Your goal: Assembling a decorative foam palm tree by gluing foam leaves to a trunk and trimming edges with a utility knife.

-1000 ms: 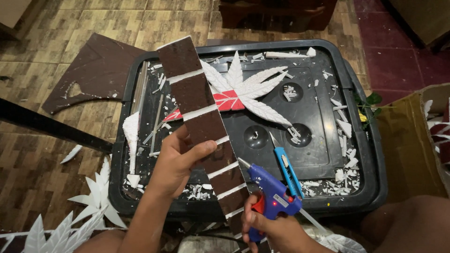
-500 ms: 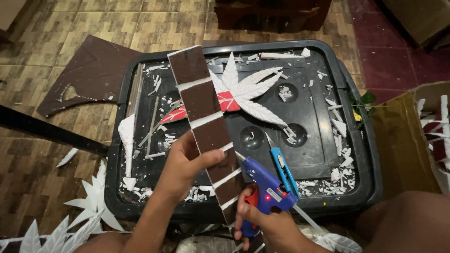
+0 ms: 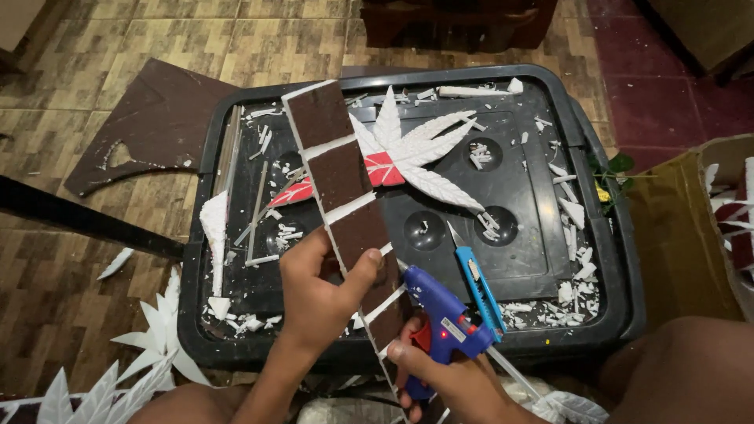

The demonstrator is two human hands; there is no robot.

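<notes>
Since the earlier frames, the blue glue gun (image 3: 444, 326) has climbed from the bottom edge toward the centre, and its nozzle now sits just beside the long brown strip (image 3: 345, 208) with white cross bands. The right hand (image 3: 452, 381) has its fingers closed round the gun's grip — whether the trigger is pressed cannot be made out. The left hand (image 3: 318, 294) pinches the strip near its lower half, thumb on the front, holding it tilted over the black tray (image 3: 550, 235). Gun and strip thus meet at lower centre — the nozzle looks lined up with a white band. Behind the strip lies a white leaf cutout (image 3: 416, 149) with a red middle; a blue utility knife (image 3: 477, 286) rests beside the gun.
</notes>
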